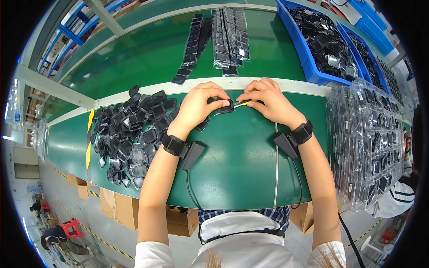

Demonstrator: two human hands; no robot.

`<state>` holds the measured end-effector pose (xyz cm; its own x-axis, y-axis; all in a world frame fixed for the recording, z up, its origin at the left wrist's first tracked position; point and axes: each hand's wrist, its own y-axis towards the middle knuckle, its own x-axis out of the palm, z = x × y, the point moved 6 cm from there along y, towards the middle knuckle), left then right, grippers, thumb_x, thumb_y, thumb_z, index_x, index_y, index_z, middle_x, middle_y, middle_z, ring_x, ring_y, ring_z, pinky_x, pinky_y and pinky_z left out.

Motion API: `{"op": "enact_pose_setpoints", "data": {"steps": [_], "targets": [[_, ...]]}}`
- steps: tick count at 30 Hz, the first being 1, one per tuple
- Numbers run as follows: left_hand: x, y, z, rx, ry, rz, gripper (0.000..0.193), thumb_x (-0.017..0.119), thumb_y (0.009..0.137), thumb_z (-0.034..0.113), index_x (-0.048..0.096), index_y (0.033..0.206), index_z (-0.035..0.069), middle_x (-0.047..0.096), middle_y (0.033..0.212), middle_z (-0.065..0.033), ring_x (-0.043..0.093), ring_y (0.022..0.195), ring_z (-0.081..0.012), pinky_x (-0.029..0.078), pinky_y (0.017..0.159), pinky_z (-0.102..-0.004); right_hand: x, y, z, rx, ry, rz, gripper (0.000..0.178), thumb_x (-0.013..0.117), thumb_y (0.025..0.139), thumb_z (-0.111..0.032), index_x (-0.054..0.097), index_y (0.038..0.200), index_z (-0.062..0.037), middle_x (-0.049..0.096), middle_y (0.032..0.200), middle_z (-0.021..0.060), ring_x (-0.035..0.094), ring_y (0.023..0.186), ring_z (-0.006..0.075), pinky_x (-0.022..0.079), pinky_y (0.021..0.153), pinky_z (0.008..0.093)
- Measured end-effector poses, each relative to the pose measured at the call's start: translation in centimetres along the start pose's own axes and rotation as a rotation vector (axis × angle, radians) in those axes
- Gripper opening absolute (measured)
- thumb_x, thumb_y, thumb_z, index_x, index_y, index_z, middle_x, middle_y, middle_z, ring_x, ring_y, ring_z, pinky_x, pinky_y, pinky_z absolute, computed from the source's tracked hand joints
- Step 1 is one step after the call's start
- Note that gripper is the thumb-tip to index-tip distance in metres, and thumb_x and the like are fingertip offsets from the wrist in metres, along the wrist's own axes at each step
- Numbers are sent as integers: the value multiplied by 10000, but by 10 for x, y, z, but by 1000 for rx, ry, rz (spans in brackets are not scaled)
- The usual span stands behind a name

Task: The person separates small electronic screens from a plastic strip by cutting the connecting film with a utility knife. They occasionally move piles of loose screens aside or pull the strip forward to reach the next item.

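Between the thumb and fingers of my left hand (199, 106) is a small black square piece (226, 107), held close to the green bench top. My right hand (269, 102) is closed on a slim tool with a yellow part and a pale tip (244, 103). That tip points left and meets the edge of the black piece; the exact kind of tool is too small to tell. Beside my left wrist spreads a loose pile of similar black square pieces (129, 118), some in clear film. Each wrist wears a black strap with a small device.
Strips of black pieces in clear film (230, 35) lie on the raised far bench. Blue bins (308, 58) of black parts stand at the far right, near tall stacked clear trays (366, 143). Cardboard boxes (118, 207) sit below the bench. Other people appear at both sides.
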<state>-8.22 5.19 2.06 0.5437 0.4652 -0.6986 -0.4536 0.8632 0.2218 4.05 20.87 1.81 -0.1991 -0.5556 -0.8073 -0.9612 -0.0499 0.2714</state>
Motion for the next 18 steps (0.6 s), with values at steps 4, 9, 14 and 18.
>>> {"op": "enact_pose_setpoints", "data": {"steps": [4, 9, 14, 18], "targets": [[2, 2, -2, 8, -25, -17, 176, 840, 844, 156, 804, 990, 64, 742, 1005, -56, 699, 966, -224, 546, 868, -344, 1, -1, 5, -16, 11, -12, 251, 743, 891, -100, 789, 1119, -193, 632, 1076, -18, 581, 1148, 213, 277, 1204, 482], [1, -2, 1, 46, 13, -26, 180, 849, 829, 193, 811, 976, 97, 728, 1004, -41, 687, 991, -233, 535, 894, -358, -15, -3, 11, 30, 9, -139, 248, 741, 902, -111, 789, 1118, -223, 642, 1093, -44, 587, 1176, 191, 207, 1251, 538], [2, -3, -1, 40, -5, -9, 174, 827, 836, 280, 808, 948, 149, 724, 977, -12, 676, 1006, -251, 524, 893, -385, -7, -4, 10, 60, 22, -61, 264, 752, 888, -100, 791, 1120, -219, 621, 1084, -34, 582, 1168, 190, 192, 1264, 529], [3, -1, -3, 36, -14, -22, 177, 830, 833, 282, 810, 948, 149, 724, 976, -14, 676, 1003, -251, 525, 893, -386, -3, -2, 4, 15, 56, -51, 234, 760, 901, -145, 795, 1116, -230, 640, 1065, -42, 584, 1159, 191, 250, 1224, 521]]}}
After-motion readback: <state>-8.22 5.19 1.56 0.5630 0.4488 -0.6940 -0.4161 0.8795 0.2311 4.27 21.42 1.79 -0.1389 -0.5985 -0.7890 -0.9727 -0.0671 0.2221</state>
